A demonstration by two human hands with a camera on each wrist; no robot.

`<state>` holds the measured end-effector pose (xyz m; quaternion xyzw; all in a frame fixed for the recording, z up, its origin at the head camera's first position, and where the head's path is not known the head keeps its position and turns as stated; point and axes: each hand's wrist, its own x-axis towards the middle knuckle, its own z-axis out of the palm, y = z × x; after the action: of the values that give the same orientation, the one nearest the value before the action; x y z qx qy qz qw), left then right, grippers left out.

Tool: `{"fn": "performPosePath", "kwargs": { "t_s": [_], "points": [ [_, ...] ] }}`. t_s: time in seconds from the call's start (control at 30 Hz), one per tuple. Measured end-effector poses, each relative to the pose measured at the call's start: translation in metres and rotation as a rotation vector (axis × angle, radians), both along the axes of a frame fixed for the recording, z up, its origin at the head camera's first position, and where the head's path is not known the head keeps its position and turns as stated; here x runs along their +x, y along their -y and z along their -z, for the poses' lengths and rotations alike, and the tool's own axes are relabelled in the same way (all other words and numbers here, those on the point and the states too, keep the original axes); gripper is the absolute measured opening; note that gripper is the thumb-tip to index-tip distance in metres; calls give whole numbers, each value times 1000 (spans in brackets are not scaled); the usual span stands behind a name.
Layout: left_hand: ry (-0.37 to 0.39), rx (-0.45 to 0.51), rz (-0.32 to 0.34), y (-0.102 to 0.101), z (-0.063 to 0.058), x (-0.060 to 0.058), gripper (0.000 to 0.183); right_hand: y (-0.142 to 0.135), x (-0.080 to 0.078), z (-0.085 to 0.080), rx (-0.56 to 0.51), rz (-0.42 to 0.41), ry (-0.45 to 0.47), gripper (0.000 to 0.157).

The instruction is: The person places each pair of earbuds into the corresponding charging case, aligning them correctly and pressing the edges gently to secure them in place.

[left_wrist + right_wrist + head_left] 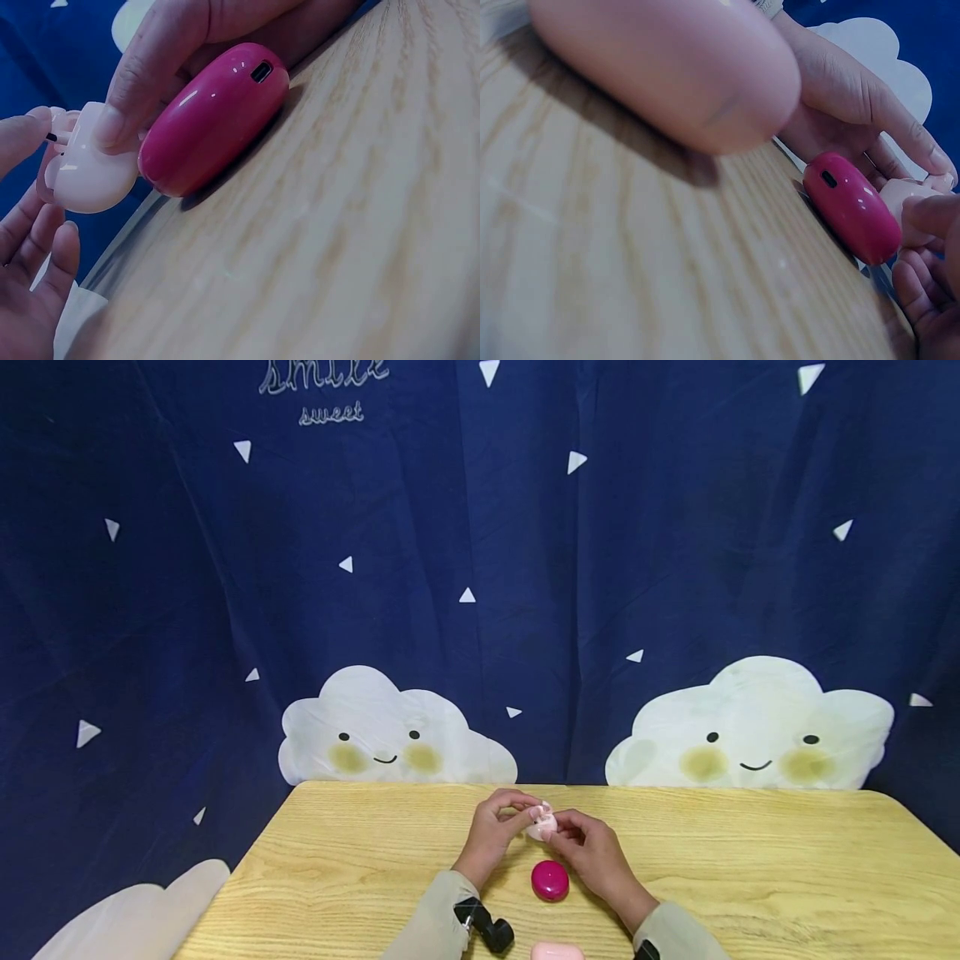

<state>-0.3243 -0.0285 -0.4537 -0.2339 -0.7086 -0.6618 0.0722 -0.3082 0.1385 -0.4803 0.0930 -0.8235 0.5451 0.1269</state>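
A small pale pink earbud charging case (542, 828), with its lid apparently raised, is above the table. My right hand (597, 860) grips it, and in the left wrist view the thumb presses on the rounded shell (90, 176). Fingertips of my left hand (491, 837) pinch a small pale earbud (64, 138) with a dark tip at the case's opening. Whether the earbud is partly inside is hidden by the fingers. Below the hands sits a closed, glossy magenta case (550, 881) with a charging port visible in both wrist views.
Another pink rounded case (557, 952) lies at the bottom edge of the head view and looms large in the right wrist view. The light wooden table (787, 868) extends to both sides. A dark blue curtain (517, 527) with clouds hangs behind it.
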Motion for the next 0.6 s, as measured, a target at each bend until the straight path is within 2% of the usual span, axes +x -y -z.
{"fn": "performPosePath", "kwargs": {
  "t_s": [0.17, 0.6],
  "points": [
    [-13, -34, 6, 1, -1, 1, 18, 0, 0, -1, 7, 0, 13, 16],
    [-7, -36, -3, 1, 0, 0, 18, 0, -1, -1, 3, 0, 16, 15]
  ]
}}
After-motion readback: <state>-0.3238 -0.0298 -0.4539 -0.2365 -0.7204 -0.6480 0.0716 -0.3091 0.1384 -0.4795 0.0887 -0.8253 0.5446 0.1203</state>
